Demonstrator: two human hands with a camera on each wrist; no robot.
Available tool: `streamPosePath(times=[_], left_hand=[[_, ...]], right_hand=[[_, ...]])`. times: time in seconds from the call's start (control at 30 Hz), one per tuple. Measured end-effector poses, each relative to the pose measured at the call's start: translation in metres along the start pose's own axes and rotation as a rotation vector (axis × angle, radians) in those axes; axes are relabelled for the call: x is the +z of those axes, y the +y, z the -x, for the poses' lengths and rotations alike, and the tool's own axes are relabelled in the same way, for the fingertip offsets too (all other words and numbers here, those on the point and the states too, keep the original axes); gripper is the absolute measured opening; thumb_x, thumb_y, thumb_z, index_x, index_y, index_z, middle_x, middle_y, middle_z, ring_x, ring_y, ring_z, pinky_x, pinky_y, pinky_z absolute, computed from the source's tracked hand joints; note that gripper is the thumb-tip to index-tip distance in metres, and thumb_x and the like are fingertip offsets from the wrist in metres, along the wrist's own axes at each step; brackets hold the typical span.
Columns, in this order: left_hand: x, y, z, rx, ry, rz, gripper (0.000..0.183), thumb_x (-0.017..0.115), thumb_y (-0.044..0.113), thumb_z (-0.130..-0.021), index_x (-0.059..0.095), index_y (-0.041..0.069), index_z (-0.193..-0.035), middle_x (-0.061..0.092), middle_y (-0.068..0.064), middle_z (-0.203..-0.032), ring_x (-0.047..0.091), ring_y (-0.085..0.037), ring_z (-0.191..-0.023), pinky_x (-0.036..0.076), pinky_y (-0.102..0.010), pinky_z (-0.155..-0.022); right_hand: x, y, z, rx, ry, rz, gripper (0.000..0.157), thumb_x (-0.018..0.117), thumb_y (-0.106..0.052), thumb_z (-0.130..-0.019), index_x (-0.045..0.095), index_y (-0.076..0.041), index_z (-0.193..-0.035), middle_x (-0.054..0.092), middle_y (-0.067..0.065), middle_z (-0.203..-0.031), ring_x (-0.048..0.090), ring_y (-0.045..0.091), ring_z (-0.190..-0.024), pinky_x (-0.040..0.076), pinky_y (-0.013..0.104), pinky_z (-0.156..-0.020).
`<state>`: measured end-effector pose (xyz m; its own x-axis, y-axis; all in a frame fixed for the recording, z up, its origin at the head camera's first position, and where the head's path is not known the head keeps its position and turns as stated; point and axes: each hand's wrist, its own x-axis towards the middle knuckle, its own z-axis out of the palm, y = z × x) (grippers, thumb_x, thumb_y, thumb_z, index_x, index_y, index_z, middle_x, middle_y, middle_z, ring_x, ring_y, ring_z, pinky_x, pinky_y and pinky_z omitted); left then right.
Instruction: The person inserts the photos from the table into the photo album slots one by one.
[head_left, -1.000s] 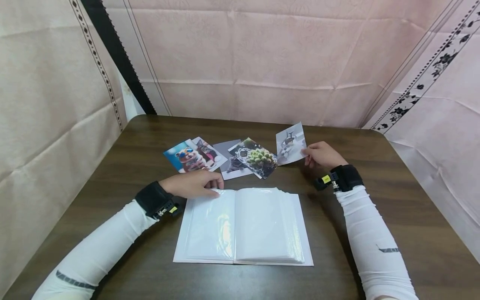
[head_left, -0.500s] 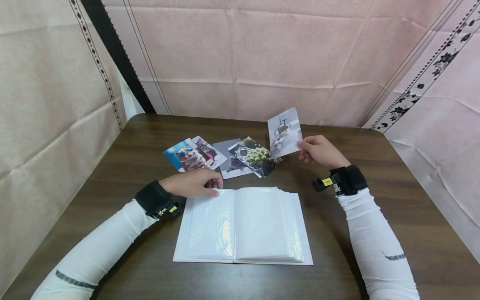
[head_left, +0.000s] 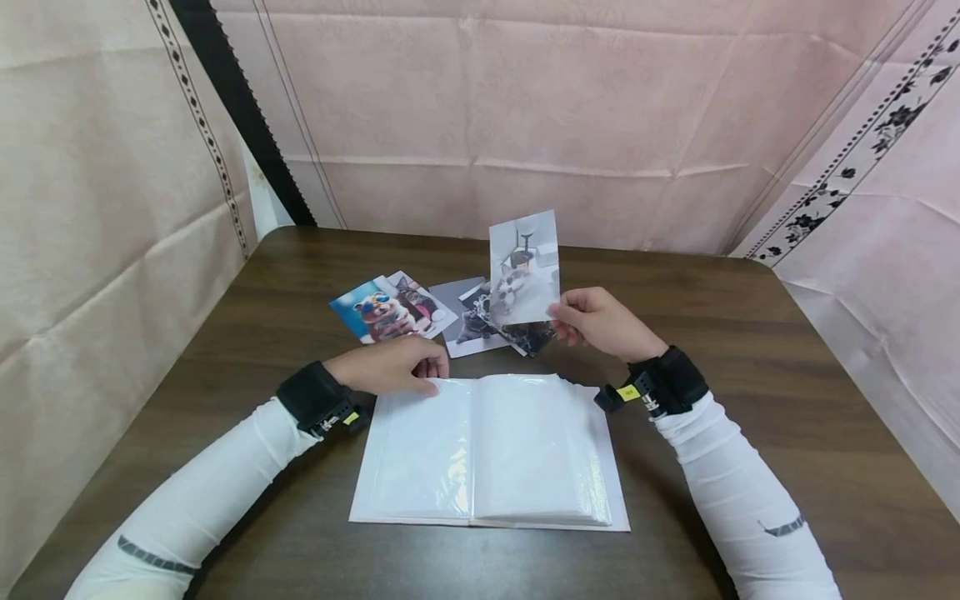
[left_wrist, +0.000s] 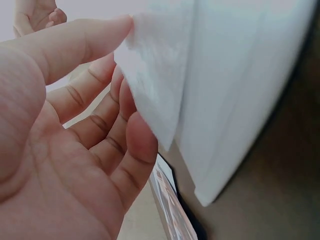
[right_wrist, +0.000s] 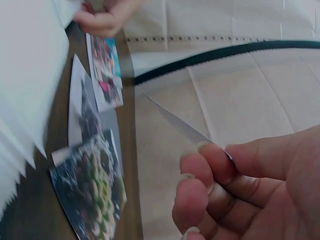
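Note:
An open photo album (head_left: pixel 540 450) with clear-sleeved white pages lies flat on the table. At its upper left edge my left hand (head_left: pixel 390 365) pinches a page (left_wrist: pixel 160 75) between thumb and fingers, lifting its corner in the left wrist view. My right hand (head_left: pixel 603 321) pinches the lower right corner of a pale photo (head_left: pixel 525 267), held upright above the other prints; it appears nearly edge-on in the right wrist view. Behind the album lie a succulent photo (right_wrist: pixel 95 190), partly covered by the held photo in the head view, a grey cat photo (head_left: pixel 472 327) and a blue animal photo (head_left: pixel 382 312).
The brown wooden table (head_left: pixel 750 350) extends around the album on all sides. A pale cloth curtain (head_left: pixel 570 108) hangs behind the table's far edge, with further cloth on the left and right. Each wrist wears a black strap with a camera.
My right hand has lifted the pale photo from the right end of the row and carried it left, over the succulent photo. The left hand stays at the album's page corner.

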<state>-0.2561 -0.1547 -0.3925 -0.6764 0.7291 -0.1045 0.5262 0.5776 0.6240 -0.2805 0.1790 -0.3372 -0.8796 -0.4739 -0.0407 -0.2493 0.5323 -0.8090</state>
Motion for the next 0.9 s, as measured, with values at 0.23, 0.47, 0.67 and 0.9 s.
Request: streamPosePath(times=[0.23,0.47,0.67,0.9], left_hand=[[0.000,0.001,-0.001,-0.001,0.026,0.004,0.018,0.070,0.023,-0.086,0.063,0.018,-0.103,0.056,0.001,-0.085,0.053,-0.016,-0.083,0.049,-0.027,-0.074],[0.003,-0.004,-0.002,-0.018,0.106,0.095,0.026,0.065,0.022,-0.091,0.060,0.013,-0.114,0.060,0.000,-0.089,0.056,-0.017,-0.082,0.051,-0.028,-0.076],[0.004,-0.007,-0.005,-0.075,0.145,0.188,0.034,0.060,0.029,-0.094,0.058,0.008,-0.121,0.063,-0.003,-0.096,0.057,-0.018,-0.088,0.050,-0.030,-0.081],[0.001,-0.006,-0.009,-0.131,0.243,0.346,0.037,0.053,0.044,-0.095,0.058,0.011,-0.111,0.067,-0.008,-0.094,0.061,-0.022,-0.086,0.051,-0.036,-0.075]], right_hand=[[0.015,-0.003,0.000,-0.047,-0.020,0.023,0.025,0.052,-0.027,-0.099,0.064,-0.006,-0.091,0.058,0.022,-0.081,0.055,0.030,-0.071,0.046,0.040,-0.062],[0.027,-0.005,-0.002,-0.081,-0.082,-0.006,0.029,0.053,-0.026,-0.098,0.064,0.002,-0.098,0.059,0.022,-0.083,0.055,0.029,-0.071,0.046,0.033,-0.061],[0.038,-0.004,-0.003,-0.115,-0.116,-0.028,0.027,0.053,-0.025,-0.098,0.063,0.000,-0.098,0.059,0.020,-0.085,0.054,0.027,-0.072,0.045,0.030,-0.061],[0.048,-0.008,-0.003,-0.157,-0.186,-0.060,0.026,0.054,-0.025,-0.098,0.062,-0.001,-0.100,0.062,0.013,-0.087,0.055,0.026,-0.075,0.050,0.029,-0.067]])
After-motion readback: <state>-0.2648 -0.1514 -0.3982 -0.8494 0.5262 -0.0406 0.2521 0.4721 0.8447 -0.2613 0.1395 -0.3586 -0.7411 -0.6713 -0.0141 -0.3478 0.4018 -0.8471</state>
